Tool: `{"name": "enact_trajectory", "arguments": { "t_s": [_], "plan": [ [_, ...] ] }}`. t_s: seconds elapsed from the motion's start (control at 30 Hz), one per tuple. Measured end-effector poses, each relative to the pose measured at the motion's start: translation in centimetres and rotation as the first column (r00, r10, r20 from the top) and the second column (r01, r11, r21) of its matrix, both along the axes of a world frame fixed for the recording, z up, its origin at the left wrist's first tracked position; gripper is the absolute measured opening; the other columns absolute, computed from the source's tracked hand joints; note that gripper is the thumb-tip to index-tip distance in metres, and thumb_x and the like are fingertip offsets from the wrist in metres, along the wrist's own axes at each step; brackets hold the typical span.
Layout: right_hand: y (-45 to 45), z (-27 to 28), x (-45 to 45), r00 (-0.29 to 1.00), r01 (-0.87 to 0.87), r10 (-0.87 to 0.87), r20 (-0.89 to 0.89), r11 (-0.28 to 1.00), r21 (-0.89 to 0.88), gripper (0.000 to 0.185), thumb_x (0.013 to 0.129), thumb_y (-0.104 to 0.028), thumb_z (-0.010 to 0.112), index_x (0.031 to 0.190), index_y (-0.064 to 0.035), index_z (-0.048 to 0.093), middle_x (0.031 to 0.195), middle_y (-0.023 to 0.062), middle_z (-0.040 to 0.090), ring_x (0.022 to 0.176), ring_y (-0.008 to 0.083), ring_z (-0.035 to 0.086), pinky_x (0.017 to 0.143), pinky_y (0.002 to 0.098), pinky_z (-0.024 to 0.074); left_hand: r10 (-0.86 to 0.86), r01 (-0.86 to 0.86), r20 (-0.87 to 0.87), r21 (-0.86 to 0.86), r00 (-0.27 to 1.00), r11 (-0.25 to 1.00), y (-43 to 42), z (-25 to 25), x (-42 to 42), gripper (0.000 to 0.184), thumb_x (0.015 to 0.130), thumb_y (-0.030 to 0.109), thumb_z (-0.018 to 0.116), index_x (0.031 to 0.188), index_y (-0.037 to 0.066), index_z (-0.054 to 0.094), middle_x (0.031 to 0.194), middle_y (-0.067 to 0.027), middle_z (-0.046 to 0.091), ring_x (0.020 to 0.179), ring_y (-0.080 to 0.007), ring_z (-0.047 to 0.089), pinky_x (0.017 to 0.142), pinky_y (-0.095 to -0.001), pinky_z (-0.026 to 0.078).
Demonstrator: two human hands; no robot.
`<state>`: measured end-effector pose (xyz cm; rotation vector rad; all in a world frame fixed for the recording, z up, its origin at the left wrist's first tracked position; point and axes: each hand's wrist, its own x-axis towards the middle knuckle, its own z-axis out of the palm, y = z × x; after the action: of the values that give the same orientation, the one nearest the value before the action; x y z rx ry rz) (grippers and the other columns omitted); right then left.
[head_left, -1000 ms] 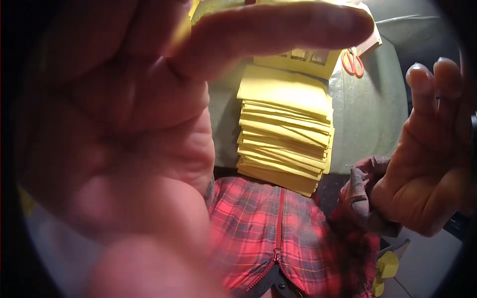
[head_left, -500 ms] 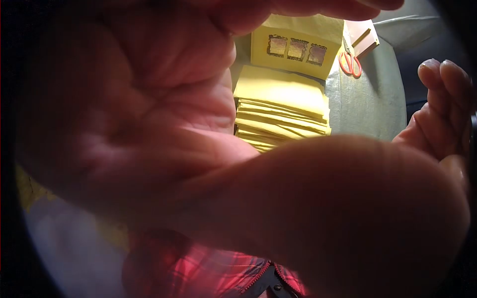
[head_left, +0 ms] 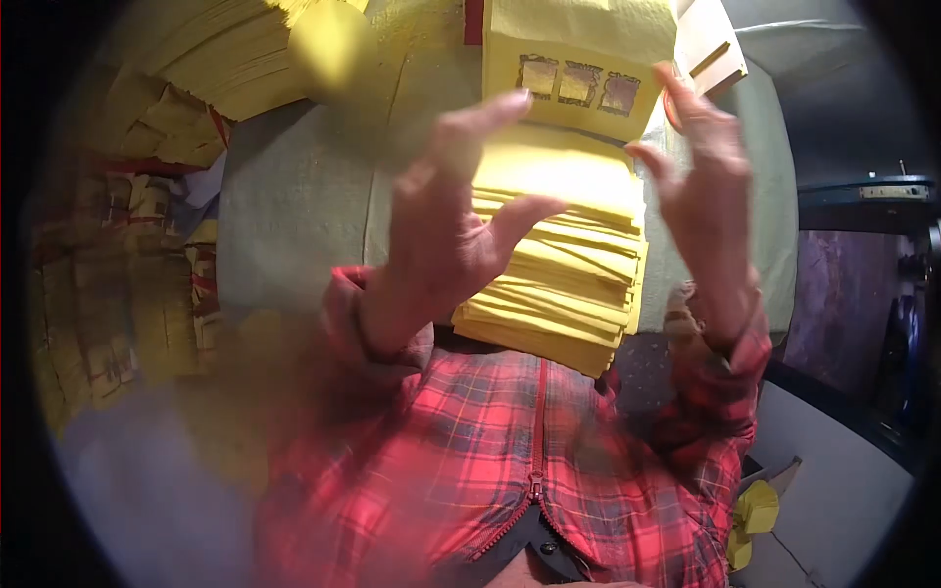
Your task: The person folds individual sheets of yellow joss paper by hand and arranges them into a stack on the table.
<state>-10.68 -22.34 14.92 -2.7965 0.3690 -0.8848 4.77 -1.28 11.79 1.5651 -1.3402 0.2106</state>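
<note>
On a green-covered desk (head_left: 294, 216), overlapping yellow sheets (head_left: 573, 269) lie stepped toward the wearer, seemingly to keep edges reachable. The left hand (head_left: 449, 201) hovers over them, fingers wide, empty; the right hand (head_left: 711, 162), likewise spread, is beside a printed yellow piece (head_left: 588, 39).

The right hand (head_left: 710, 162) mostly hides the orange-handled scissors (head_left: 671, 112); the top edge crops the yellow 3-picture sheet (head_left: 583, 34).

One head-worn camera looks closely down past shirt (head_left: 470, 421) onto yellow stack (head_left: 573, 269).
</note>
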Motion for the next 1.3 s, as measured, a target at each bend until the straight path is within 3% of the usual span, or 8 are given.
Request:
{"name": "enact_trajectory", "arguments": {
  "t_s": [0.23,0.4,0.47,0.73,0.97,1.03,1.17,1.3],
  "plan": [
    [2.7,-8.8,1.9,0.729,-0.079,0.088,-0.679,0.996,0.045,0.081,0.085,-0.007,0.083,0.159,-0.0056,0.049,0.158,0.0275,0.051,0.135,0.0437,0.056,0.115,0.0519,0.049,0.178,-0.101,-0.205,0.34,0.963,0.935,2.1,-9.5,-1.6,0.076,0.094,0.038,0.083,0.151,0.0,0.051,0.149,-0.0271,0.06,0.141,-0.0441,0.058,0.119,-0.0498,0.047],
    [-0.6,-5.2,5.2,0.832,-0.009,0.088,-0.548,0.989,0.145,0.082,0.087,-0.011,0.084,0.16,-0.0045,0.047,0.162,0.0281,0.046,0.141,0.0472,0.05,0.116,0.0566,0.0452,0.179,-0.103,-0.223,0.316,0.958,0.943,2.2,-9.7,-1.7,0.076,0.092,0.031,0.086,0.151,0.0,0.051,0.149,-0.028,0.059,0.143,-0.0469,0.055,0.125,-0.0548,0.04],
    [-1.8,-5.1,6.8,0.978,-0.003,-0.054,-0.201,0.961,-0.276,0.08,0.086,-0.015,0.085,0.158,-0.0057,0.051,0.161,0.0266,0.049,0.14,0.0499,0.051,0.116,0.0584,0.0446,0.203,-0.126,-0.223,0.318,0.953,0.94,2.1,-9.4,-1.5,0.076,0.092,0.031,0.086,0.151,0.0,0.05,0.149,-0.0279,0.059,0.143,-0.0469,0.055,0.126,-0.0557,0.038],
    [-7.6,-9.5,10.2,0.979,0.206,-0.185,0.09,0.873,-0.442,0.067,0.087,-0.016,0.083,0.15,-0.0067,0.061,0.162,0.0258,0.048,0.143,0.0438,0.05,0.114,0.0587,0.0424,0.174,-0.099,-0.263,0.277,0.949,0.956,1.3,-8.9,-1.5,0.074,0.092,0.026,0.085,0.151,-0.001,0.05,0.15,-0.029,0.058,0.143,-0.0473,0.054,0.126,-0.0554,0.037],
    [-1.9,-10.0,0.5,0.994,0.017,-0.059,-0.093,0.919,-0.394,0.039,0.094,-0.012,0.076,0.133,-0.0047,0.075,0.151,0.0184,0.063,0.131,0.0354,0.063,0.11,0.0504,0.0479,0.204,-0.131,-0.385,0.207,0.9,0.97,1.2,-9.3,-1.4,0.078,0.096,0.029,0.083,0.156,-0.002,0.044,0.159,-0.0287,0.051,0.146,-0.0446,0.052,0.124,-0.0486,0.039],
    [-0.1,-9.0,-1.3,0.862,-0.025,0.067,-0.502,0.996,0.09,0.056,0.091,-0.009,0.08,0.145,-0.0054,0.067,0.155,0.0206,0.059,0.132,0.038,0.062,0.11,0.0487,0.0483,0.19,-0.124,-0.387,0.189,0.902,0.974,1.2,-9.0,-1.0,0.079,0.096,0.028,0.084,0.157,-0.002,0.043,0.16,-0.0284,0.05,0.147,-0.044,0.052,0.124,-0.0482,0.039],
    [0.3,-5.7,0.9,0.87,-0.079,0.21,-0.445,0.952,0.297,0.077,0.086,-0.006,0.084,0.157,-0.0067,0.054,0.162,0.0243,0.051,0.134,0.0437,0.059,0.112,0.049,0.0469,0.17,-0.109,-0.358,0.186,0.918,0.977,1.1,-8.8,-0.8,0.081,0.095,0.025,0.084,0.158,-0.002,0.042,0.161,-0.0277,0.049,0.147,-0.0428,0.051,0.123,-0.0471,0.04],
    [-3.2,-7.0,7.2,0.977,-0.044,-0.009,-0.214,0.969,-0.243,0.092,0.081,-0.006,0.085,0.163,-0.0058,0.043,0.16,0.0302,0.049,0.13,0.0474,0.058,0.11,0.0549,0.0467,0.203,-0.113,-0.319,0.279,0.926,0.954,1.2,-8.7,-0.9,0.081,0.094,0.026,0.085,0.157,-0.002,0.043,0.156,-0.0289,0.051,0.144,-0.0442,0.053,0.121,-0.0481,0.042]
  ]
}}
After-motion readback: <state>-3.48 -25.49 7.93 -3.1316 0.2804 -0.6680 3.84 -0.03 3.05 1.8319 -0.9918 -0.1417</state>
